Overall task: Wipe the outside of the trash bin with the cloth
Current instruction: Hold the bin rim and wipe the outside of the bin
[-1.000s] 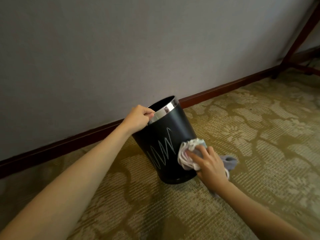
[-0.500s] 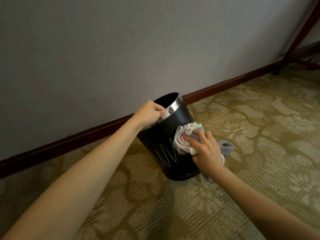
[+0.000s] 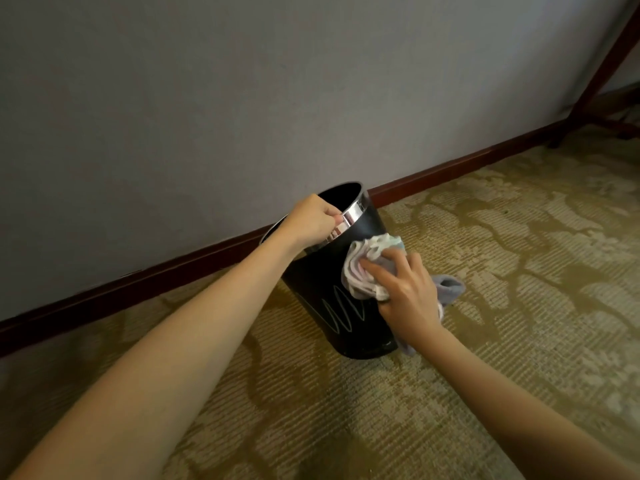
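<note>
A black trash bin [image 3: 313,289] with a shiny chrome rim [image 3: 355,213] stands on the carpet near the wall, tilted a little. A white zigzag scribble [image 3: 337,311] marks its near side. My left hand [image 3: 313,220] grips the rim at the top. My right hand [image 3: 405,292] presses a bunched pale cloth [image 3: 369,261] against the bin's upper right side. A grey end of the cloth hangs out past my hand to the right. The bin's far side is hidden.
Patterned olive carpet [image 3: 519,271] covers the floor. A grey wall [image 3: 242,98] with a dark red-brown baseboard [image 3: 450,169] runs just behind the bin. Dark wooden furniture legs [image 3: 602,77] stand at the far right.
My right hand has slid the cloth up the bin's side, from near the base to the upper part. The top of the zigzag is gone. My left hand stays on the rim.
</note>
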{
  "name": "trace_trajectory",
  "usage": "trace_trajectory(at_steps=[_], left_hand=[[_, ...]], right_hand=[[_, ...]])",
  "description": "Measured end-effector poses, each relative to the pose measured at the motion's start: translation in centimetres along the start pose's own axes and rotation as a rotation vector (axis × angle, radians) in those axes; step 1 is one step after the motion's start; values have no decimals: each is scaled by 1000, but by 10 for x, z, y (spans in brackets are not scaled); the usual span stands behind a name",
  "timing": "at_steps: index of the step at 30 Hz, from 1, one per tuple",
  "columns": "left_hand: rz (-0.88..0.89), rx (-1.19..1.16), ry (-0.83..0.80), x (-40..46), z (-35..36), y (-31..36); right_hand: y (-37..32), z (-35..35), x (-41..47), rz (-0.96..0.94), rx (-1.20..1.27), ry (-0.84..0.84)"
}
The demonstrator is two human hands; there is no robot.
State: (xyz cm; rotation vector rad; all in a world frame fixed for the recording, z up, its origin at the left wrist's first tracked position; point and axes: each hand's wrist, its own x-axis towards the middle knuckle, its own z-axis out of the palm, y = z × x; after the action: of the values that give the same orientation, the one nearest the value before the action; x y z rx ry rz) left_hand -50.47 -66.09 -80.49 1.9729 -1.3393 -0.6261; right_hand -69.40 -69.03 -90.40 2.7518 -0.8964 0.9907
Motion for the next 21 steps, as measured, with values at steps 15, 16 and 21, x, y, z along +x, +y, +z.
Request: trace_trajectory(at_steps=[15,16,21], left_hand=[[-78,-37,15,7,-1,11],[-81,-46,19,8,-2,11],[-94,-54,68,8,-13,4]], right_hand=[[-13,-2,29,7,44,18],[-14,0,25,-7,40,23],[8,8,-29,-9,-9,-113]])
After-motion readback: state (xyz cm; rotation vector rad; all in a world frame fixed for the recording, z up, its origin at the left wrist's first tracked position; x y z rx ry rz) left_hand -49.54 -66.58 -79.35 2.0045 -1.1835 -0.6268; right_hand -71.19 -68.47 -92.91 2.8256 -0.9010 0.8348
